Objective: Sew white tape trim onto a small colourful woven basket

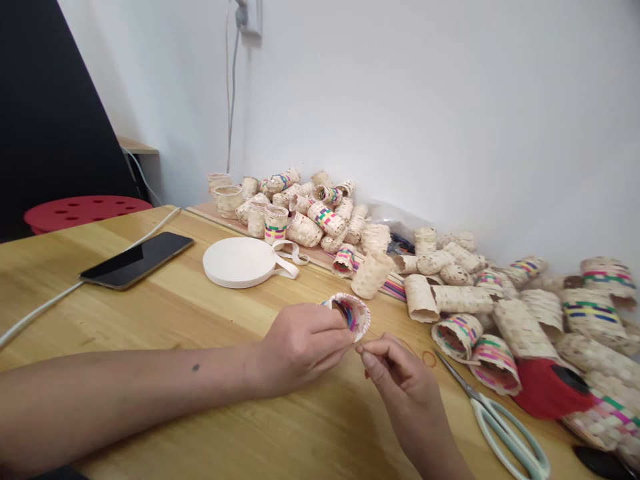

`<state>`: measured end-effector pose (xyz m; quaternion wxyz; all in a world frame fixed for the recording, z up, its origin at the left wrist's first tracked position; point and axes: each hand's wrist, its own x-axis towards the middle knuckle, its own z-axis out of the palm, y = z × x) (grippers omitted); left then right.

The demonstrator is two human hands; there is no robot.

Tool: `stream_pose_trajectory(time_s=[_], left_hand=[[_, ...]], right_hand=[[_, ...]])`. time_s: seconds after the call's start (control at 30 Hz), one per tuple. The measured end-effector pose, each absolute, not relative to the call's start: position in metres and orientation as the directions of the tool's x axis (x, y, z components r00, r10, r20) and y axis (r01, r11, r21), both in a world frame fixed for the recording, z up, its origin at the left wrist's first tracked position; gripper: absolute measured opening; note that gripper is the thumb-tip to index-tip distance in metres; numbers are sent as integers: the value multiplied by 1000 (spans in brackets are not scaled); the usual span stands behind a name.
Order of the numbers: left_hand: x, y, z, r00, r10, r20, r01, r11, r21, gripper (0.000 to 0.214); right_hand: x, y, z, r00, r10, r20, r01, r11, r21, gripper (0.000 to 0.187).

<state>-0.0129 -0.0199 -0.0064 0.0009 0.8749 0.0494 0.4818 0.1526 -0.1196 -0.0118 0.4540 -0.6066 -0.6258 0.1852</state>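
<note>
My left hand (305, 343) is wrapped around a small woven basket (357, 313) of pale strips with coloured bands. Its open mouth faces right, and red-and-white stitching runs round the rim; my fingers hide its lower side. Close to that rim, my right hand (400, 380) pinches thumb and forefinger together on what looks like a thin orange-red thread (429, 359). Loops of the thread show behind this hand on the table. Whether a needle is between the fingertips cannot be made out. Scissors (477, 395) with pale green handles lie right of my right hand, blades pointing away.
Many woven baskets (325, 219) are heaped along the wall, reaching round to the right. A white round pad with a strap (240, 262) and a black phone (137, 260) with a white cable (43, 313) lie left. A red cloth item (550, 390) sits right; a red stool (87, 210) stands beyond.
</note>
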Motion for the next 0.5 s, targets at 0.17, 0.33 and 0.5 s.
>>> stream_pose_trajectory(time_s=[0.17,0.33,0.5], left_hand=[[-11,-19,-10,560,28,828,96,-995,-32,15],[-12,-9,-12,599,-23,800,93,-991,-98,15],[-11,-6,-14,583,20,812,135,-988,-72,16]], right_hand=[[154,-117,-10,131,922,363,620,210,-756,23],[156,-113,-16,186,960,209,436,110,-893,22],[156,-111,-21,259,950,176,273,103,-956,24]])
